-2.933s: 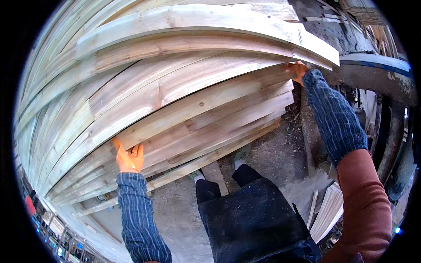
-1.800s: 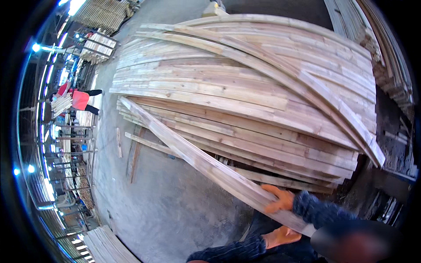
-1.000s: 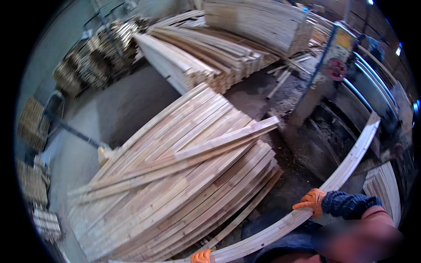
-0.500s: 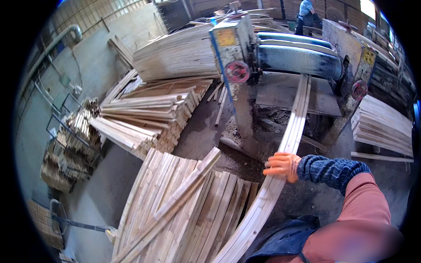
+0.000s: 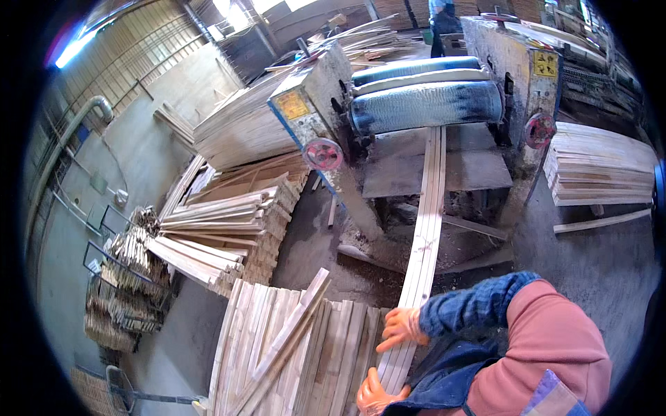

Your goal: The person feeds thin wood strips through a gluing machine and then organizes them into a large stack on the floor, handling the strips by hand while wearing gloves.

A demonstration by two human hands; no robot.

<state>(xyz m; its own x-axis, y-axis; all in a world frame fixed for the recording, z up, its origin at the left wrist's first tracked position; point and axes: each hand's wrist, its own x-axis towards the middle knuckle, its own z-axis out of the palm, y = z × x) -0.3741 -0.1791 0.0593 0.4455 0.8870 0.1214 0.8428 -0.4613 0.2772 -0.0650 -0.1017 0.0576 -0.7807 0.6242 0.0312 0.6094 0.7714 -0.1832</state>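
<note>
Several pale wooden strips (image 5: 420, 260) lie side by side. They run from my body up to the blue roller (image 5: 427, 105) of a machine, their far ends beneath it. My right hand (image 5: 402, 328), in an orange glove, rests across the strips near their close end, its fingers stretched apart toward the left edge. Lower down, my left hand (image 5: 378, 396), also gloved in orange, is closed around the left side of the same strips; part of it is cut off by the lower edge.
Left of my hands stands a stack of wooden strips (image 5: 277, 347) with loose pieces (image 5: 284, 333) lying crosswise. Another stack (image 5: 222, 215) is farther left. Red handwheels (image 5: 324, 154) flank the rollers. More boards (image 5: 600, 166) lie at the right. A person (image 5: 440, 24) stands behind the machine.
My view has swung, so the machine sits farther left. My right hand is now nearer my body on the strips. My left hand has come into view at the strips' near end.
</note>
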